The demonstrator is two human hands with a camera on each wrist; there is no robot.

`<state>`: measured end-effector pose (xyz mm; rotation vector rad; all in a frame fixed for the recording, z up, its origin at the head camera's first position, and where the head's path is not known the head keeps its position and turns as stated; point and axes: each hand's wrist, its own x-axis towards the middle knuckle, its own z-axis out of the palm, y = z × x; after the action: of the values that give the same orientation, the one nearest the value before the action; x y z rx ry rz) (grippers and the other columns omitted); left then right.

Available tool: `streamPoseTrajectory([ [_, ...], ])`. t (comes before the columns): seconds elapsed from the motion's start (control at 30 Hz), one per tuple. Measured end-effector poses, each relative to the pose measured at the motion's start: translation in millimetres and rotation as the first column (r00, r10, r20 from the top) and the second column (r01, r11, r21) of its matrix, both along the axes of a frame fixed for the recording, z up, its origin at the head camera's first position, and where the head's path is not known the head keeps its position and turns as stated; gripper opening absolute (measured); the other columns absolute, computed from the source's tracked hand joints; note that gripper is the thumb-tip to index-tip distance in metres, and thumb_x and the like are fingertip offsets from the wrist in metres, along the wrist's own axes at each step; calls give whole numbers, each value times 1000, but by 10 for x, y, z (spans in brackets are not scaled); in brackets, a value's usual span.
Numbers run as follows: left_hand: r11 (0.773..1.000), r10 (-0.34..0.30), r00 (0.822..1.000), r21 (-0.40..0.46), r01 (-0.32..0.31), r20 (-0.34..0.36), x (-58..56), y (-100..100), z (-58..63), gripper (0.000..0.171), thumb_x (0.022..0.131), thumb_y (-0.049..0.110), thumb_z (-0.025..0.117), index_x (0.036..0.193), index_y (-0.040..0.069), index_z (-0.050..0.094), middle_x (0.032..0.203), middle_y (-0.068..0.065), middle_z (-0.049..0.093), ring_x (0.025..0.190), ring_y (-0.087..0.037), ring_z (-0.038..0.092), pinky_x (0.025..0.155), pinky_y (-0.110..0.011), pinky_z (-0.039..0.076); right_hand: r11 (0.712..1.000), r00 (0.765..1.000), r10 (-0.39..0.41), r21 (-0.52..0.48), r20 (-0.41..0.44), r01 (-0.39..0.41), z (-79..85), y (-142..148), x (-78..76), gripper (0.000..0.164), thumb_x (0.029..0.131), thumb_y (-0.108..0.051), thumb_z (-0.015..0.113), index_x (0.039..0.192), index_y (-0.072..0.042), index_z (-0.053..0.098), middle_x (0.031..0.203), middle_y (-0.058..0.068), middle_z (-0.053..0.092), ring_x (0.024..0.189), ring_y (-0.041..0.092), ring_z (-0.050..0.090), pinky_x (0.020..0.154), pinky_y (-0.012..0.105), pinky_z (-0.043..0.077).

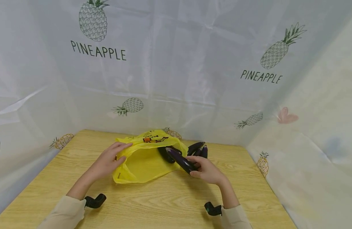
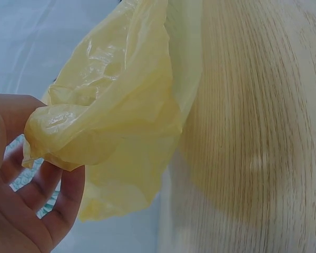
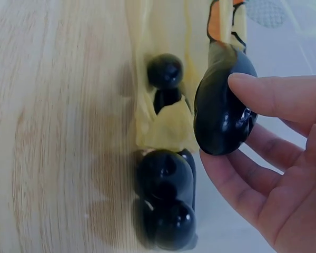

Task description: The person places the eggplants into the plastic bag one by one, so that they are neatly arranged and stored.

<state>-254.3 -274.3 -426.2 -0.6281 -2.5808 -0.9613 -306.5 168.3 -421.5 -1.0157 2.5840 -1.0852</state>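
Observation:
A yellow plastic bag lies on the table with its mouth spread toward me. My left hand pinches the bag's left edge between thumb and fingers; the left wrist view shows the crumpled yellow film in that grip. My right hand holds an eggplant by its rounded end, the stem end pointing into the bag's mouth. Inside the bag rests another dark eggplant. Several more eggplants lie beside the bag's right side, and their round ends show in the right wrist view.
The wooden table reaches back to a white curtain printed with pineapples, which also hangs along both sides. A black wrist mount juts from the left sleeve, and a similar black mount from the right one.

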Motion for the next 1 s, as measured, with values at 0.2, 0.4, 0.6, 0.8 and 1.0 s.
streamPoseTrajectory([
  [0.2,1000,-3,1000,-2,3,-11,3,0,0,56,102,1,69,155,11,56,135,-10,62,95,-17,54,73,-31,47,1000,999,-8,28,-42,9,-36,-108,-32,60,100,-8,75,156,-9,54,136,15,65,105,27,69,81,34,57],
  [0.4,1000,-3,1000,-2,3,1,25,2,23,57,101,-1,69,156,10,55,136,-11,62,95,-18,54,74,-31,48,999,998,11,49,-69,-8,-49,-203,-51,58,100,-7,74,155,-8,55,134,16,67,77,12,59,72,29,49],
  [0.6,1000,-2,1000,-5,2,4,26,6,32,58,101,-2,69,156,11,55,136,-11,61,96,-18,55,74,-31,48,995,992,21,99,-128,-8,-60,-295,-70,58,100,-9,75,154,-9,56,141,15,66,75,11,62,68,28,50],
  [0.8,1000,-3,1000,-1,3,1,28,12,30,59,100,-2,69,156,11,55,135,-10,62,95,-17,54,74,-31,48,995,991,17,104,-135,-3,-59,-417,-83,59,100,-8,75,155,-7,55,150,15,60,118,32,69,81,34,58],
  [1.0,1000,-1,1000,-3,1,-1,23,12,26,59,100,-2,70,156,11,55,135,-10,62,95,-18,54,74,-31,48,993,994,-9,119,-107,21,-78,-541,-111,58,101,-11,73,156,-9,54,153,13,58,129,31,64,90,44,58],
])
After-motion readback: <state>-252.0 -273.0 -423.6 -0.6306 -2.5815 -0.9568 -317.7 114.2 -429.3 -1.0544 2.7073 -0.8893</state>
